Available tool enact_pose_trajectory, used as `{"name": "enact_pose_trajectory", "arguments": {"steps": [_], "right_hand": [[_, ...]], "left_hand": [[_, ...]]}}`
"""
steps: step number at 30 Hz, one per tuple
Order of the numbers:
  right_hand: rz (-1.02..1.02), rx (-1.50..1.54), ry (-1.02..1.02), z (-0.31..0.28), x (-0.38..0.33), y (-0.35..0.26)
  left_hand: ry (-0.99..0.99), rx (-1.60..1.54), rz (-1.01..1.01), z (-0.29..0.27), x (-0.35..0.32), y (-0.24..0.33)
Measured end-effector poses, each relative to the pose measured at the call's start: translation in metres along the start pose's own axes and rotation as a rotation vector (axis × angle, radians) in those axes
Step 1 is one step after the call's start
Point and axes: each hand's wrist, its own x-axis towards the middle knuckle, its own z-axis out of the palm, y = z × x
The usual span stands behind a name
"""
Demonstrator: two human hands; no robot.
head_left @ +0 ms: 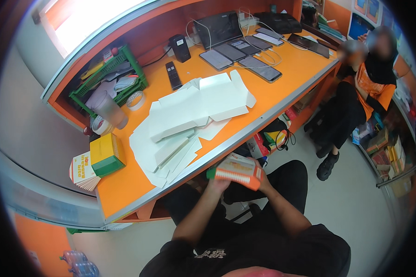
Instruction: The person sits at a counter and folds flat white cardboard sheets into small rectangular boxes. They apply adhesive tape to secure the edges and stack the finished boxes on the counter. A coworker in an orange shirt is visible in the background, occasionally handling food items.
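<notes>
- Just below the middle of the frame, an orange and white carton (236, 171) is held between both hands, off the edge of the orange desk (125, 184) and above the person's lap.
- The left hand (217, 183) is clamped on the carton's lower left end, fingers curled under it.
- The right hand (265, 181) grips the carton's right end; its fingers are mostly hidden behind the carton.
- At centre, a heap of flat white box blanks (189, 120) lies on the desk, well apart from the carton.
- At left centre, a closed yellow and green box (106, 154) stands near the desk's edge.
- In the upper middle, several dark phones and tablets (245, 51) lie in rows.
- At the right edge, another person (356, 97) sits apart.
</notes>
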Motion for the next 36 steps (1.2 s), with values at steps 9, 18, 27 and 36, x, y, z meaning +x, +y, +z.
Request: {"name": "enact_pose_trajectory", "arguments": {"steps": [9,18,27,36], "right_hand": [[0.238,-1.024,0.128,0.002,-0.002,-0.036],[-0.171,-0.886,0.084,-0.002,-0.011,-0.037],[0.222,-0.352,0.287,-0.006,0.017,-0.032],[0.152,-0.34,0.289,-0.002,0.02,-0.043]], "left_hand": [[0.096,0.963,0.144,0.048,-0.01,-0.063],[0.336,0.779,0.039,0.025,0.002,-0.051],[0.256,0.986,0.137,0.016,0.011,-0.02],[0.224,1.561,0.621,0.053,-0.004,-0.03]]}}
